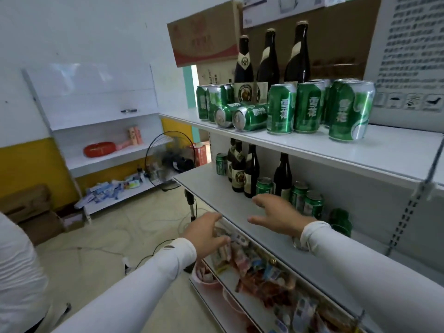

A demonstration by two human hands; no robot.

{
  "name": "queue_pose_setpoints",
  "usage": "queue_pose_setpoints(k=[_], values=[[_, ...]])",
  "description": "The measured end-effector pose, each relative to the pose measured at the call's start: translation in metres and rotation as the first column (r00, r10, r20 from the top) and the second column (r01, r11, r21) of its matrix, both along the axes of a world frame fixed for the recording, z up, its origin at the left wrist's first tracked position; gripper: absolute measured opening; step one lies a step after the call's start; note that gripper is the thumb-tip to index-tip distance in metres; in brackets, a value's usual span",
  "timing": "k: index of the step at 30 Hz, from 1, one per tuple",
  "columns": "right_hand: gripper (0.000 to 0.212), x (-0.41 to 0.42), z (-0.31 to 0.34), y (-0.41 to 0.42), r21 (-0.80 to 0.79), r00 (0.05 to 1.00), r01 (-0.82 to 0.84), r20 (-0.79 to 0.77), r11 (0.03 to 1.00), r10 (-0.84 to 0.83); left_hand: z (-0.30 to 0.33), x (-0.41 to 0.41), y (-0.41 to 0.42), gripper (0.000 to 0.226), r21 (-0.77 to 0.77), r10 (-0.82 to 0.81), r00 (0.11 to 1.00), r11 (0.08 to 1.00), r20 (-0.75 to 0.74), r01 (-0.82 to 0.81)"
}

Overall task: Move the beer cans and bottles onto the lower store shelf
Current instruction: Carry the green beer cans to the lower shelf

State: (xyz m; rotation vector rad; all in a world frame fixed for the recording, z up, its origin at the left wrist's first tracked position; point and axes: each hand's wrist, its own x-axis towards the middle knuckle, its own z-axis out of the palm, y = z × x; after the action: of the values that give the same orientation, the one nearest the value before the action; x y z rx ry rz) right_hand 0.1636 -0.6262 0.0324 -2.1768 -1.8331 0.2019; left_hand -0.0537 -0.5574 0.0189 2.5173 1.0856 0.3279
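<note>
Several green beer cans (281, 109) stand on the upper shelf (374, 150); two cans (249, 117) lie on their sides there. Three dark bottles (269, 58) stand behind them. The lower shelf (216, 188) holds several dark bottles (251, 171) and green cans (299, 195). My right hand (278, 215) hovers open over the lower shelf, just in front of those cans, holding nothing. My left hand (204, 233) is open with fingers loosely bent, at the lower shelf's front edge, empty.
Snack packets (262, 272) fill the shelf below. A standing fan (169, 159) and cables sit on the floor to the left. A white wall rack (105, 155) holds a red item. Cardboard boxes (204, 32) are stacked behind the upper shelf.
</note>
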Motion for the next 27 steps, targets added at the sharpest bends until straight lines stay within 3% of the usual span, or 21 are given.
queue_pose_setpoints(k=[4,8,11,17,24,27], values=[[0.066,0.017,-0.005,0.026,-0.013,0.995,0.081,-0.054,0.997,-0.082,-0.004,0.028,0.062,0.07,0.009,-0.074,0.996,0.997,-0.059,0.075],[0.045,0.047,-0.013,0.028,-0.022,0.964,0.242,-0.107,0.97,-0.243,-0.013,0.072,0.107,0.072,-0.016,-0.209,0.975,0.978,-0.08,0.209],[0.055,0.068,-0.026,0.025,-0.03,0.927,0.342,-0.151,0.939,-0.343,-0.02,0.11,0.139,0.072,-0.024,-0.305,0.949,0.952,-0.079,0.304],[0.047,0.083,-0.031,0.019,-0.021,0.787,0.603,-0.145,0.797,-0.599,-0.019,0.166,0.194,0.061,-0.058,-0.519,0.851,0.855,-0.078,0.516],[0.061,0.093,-0.04,0.015,-0.017,0.676,0.732,-0.109,0.682,-0.729,-0.025,0.21,0.23,0.056,0.002,-0.64,0.767,0.768,-0.039,0.641],[0.063,0.112,-0.039,0.017,0.002,0.646,0.762,-0.059,0.647,-0.761,-0.028,0.226,0.233,0.054,0.024,-0.636,0.771,0.771,-0.036,0.637]])
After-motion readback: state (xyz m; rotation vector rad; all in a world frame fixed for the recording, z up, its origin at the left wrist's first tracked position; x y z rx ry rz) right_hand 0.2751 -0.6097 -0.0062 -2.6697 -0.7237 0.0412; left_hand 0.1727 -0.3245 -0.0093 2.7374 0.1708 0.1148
